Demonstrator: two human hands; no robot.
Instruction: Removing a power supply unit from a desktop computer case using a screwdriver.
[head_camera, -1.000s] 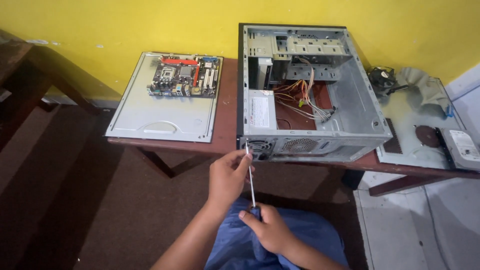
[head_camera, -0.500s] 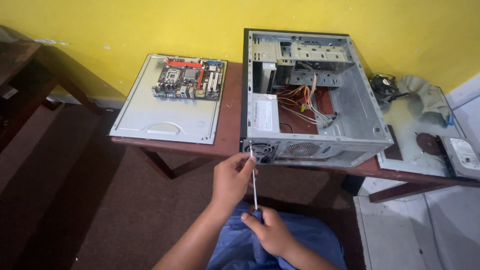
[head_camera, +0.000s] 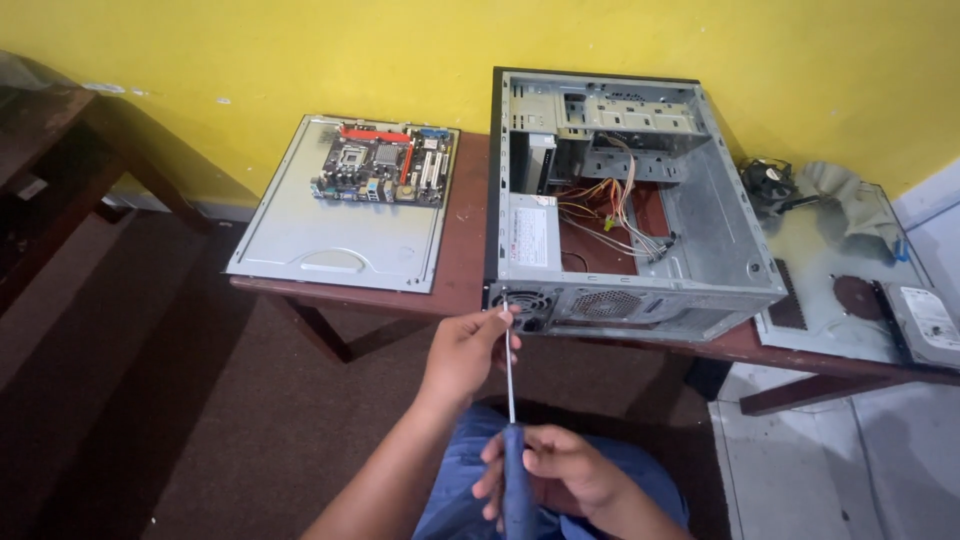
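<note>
The right hand (head_camera: 560, 475) grips a blue-handled screwdriver (head_camera: 511, 420); the left hand (head_camera: 465, 350) pinches its shaft near the tip, which meets the open computer case (head_camera: 640, 300) just above both hands.

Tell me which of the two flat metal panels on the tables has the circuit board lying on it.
The left panel, beside the open computer case: the green-and-red circuit board lies at its far end. The right panel carries cables and a drive instead.

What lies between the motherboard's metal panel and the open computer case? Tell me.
In the head view, only a bare strip of the brown wooden table separates the grey panel from the case; nothing rests there.
</note>
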